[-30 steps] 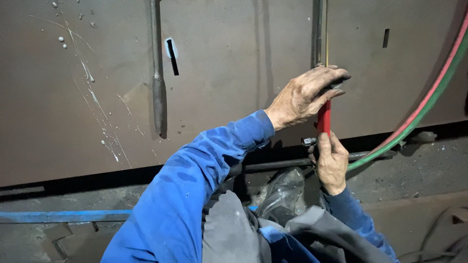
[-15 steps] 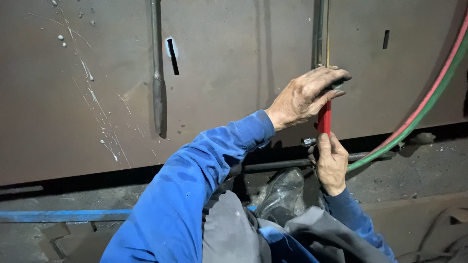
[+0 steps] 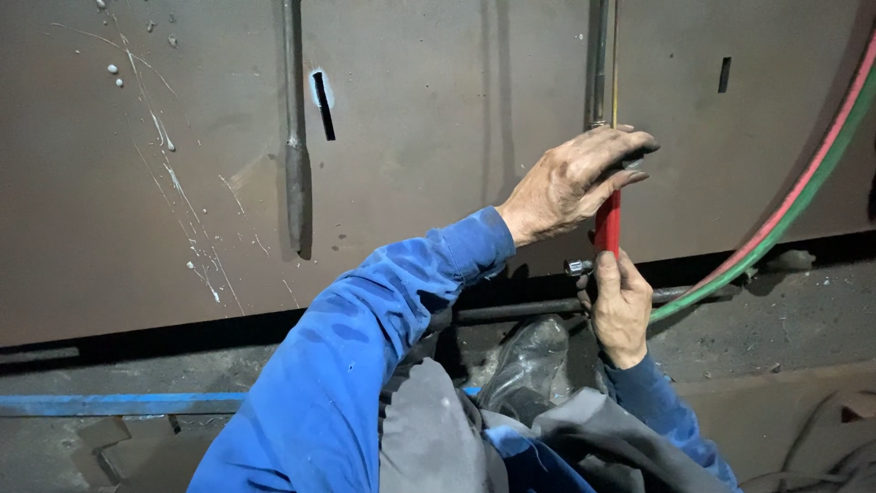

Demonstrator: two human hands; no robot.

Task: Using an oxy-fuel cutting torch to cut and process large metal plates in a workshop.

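Note:
My left hand [image 3: 573,179] reaches up in a blue sleeve and is closed over the top of a red-handled torch [image 3: 608,223]. The torch stands upright against a large brown steel plate [image 3: 438,146]. Its thin metal tubes [image 3: 599,64] run straight up the plate above my fingers. My right hand [image 3: 622,310] grips the bottom of the red handle, beside a small metal valve knob [image 3: 576,267]. Paired red and green hoses [image 3: 792,203] curve from the handle's base up to the right.
A vertical weld bar [image 3: 294,137] and two narrow dark slots [image 3: 323,104] mark the plate. A dark rod [image 3: 520,312] lies along the plate's lower edge. My dusty shoe [image 3: 529,363] rests below it. A blue strip [image 3: 109,403] runs along the floor at left.

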